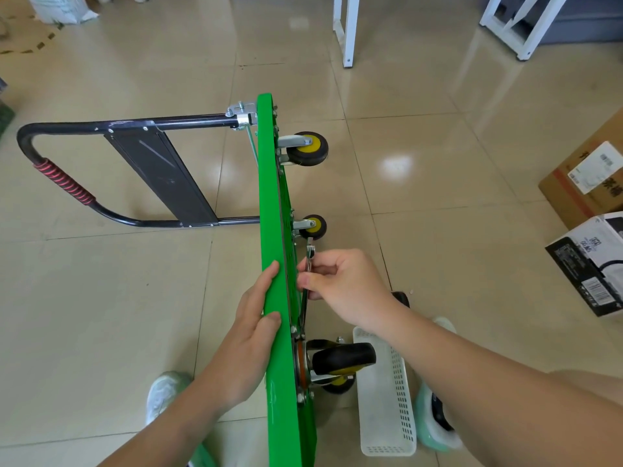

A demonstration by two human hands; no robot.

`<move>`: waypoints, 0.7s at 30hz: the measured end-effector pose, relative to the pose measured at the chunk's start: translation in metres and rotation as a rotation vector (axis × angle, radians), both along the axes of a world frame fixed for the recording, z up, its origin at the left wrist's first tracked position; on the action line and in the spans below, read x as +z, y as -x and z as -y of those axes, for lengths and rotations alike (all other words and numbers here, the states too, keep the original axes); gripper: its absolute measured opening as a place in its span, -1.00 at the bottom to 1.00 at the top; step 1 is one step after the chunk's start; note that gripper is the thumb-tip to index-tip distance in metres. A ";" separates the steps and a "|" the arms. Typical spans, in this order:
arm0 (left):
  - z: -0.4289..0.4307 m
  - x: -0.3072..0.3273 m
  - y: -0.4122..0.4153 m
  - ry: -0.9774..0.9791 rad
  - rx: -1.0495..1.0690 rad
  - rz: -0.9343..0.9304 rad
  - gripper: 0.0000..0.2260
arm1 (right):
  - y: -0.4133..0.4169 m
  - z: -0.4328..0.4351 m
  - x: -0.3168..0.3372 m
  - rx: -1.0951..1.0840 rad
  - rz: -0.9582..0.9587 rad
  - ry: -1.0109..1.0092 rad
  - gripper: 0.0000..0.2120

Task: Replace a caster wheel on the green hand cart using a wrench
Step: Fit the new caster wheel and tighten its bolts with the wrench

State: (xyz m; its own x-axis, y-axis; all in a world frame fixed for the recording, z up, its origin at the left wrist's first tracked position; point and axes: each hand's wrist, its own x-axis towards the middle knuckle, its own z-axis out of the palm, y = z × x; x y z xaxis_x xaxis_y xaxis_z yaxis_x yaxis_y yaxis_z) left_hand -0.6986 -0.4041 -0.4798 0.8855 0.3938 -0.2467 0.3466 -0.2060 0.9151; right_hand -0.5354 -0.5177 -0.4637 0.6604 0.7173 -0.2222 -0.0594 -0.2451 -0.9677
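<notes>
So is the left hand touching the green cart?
Touching. In the head view the left hand rests its fingertips and thumb right on the green cart, no gap.

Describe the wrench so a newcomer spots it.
Find the green cart tipped on edge. On its wheel side, the right hand grips the wrench just nearer than the middle caster. It's the only slim silver bar among black yellow-hubbed wheels.
</notes>
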 end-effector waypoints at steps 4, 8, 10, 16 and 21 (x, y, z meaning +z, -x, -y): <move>0.000 0.001 0.000 -0.007 -0.001 0.005 -0.41 | -0.001 -0.005 -0.006 -0.020 -0.068 0.006 -0.87; 0.002 0.003 -0.001 -0.012 -0.008 0.002 -0.42 | -0.005 -0.014 -0.014 -0.032 -0.166 0.012 -0.87; 0.002 0.004 -0.002 -0.004 -0.006 -0.004 -0.42 | -0.007 -0.018 -0.020 -0.031 -0.181 0.034 -0.87; 0.001 0.005 -0.002 0.063 0.047 -0.006 -0.45 | -0.013 -0.028 -0.035 -0.004 -0.240 0.085 -0.84; 0.001 0.005 -0.006 0.098 0.105 0.014 -0.47 | -0.025 -0.034 -0.049 0.014 -0.330 0.163 -0.94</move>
State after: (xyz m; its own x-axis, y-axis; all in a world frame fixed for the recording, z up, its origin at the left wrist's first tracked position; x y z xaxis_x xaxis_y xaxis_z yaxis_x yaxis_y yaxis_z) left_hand -0.6931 -0.4050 -0.4751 0.8442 0.4591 -0.2766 0.3489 -0.0790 0.9338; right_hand -0.5108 -0.4841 -0.5127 0.5244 0.6637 -0.5334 -0.3573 -0.3971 -0.8453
